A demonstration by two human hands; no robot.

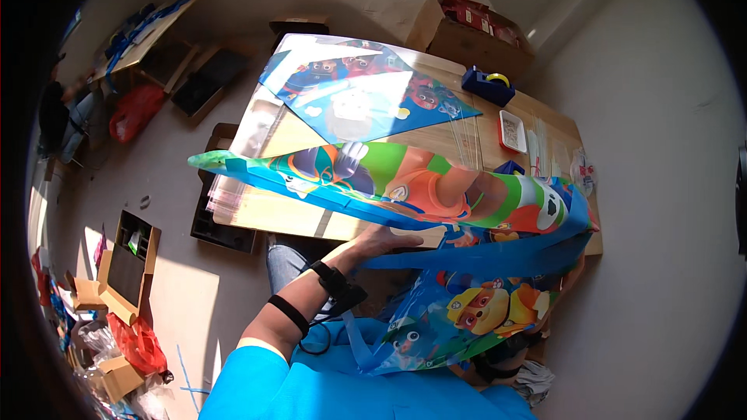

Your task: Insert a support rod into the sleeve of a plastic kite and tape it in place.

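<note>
A large printed kite-like sheet with cartoon dogs and a blue border stretches across the near side of the table. Part of it folds down to the right over my lap, showing another printed panel. My left hand is beneath its lower blue edge, thumb and visible fingers stretched out. Just below that hand runs a blue band of the sheet. My right arm reaches up behind the folded panel, and the sheet hides its fingers. Flat on the table lies another printed triangular sheet, partly in bright sunlight.
On the wooden table are a blue tape dispenser, a red-and-white tray, thin rods and clear plastic bags. A cardboard box stands behind. Open boxes and red bags lie on the left floor.
</note>
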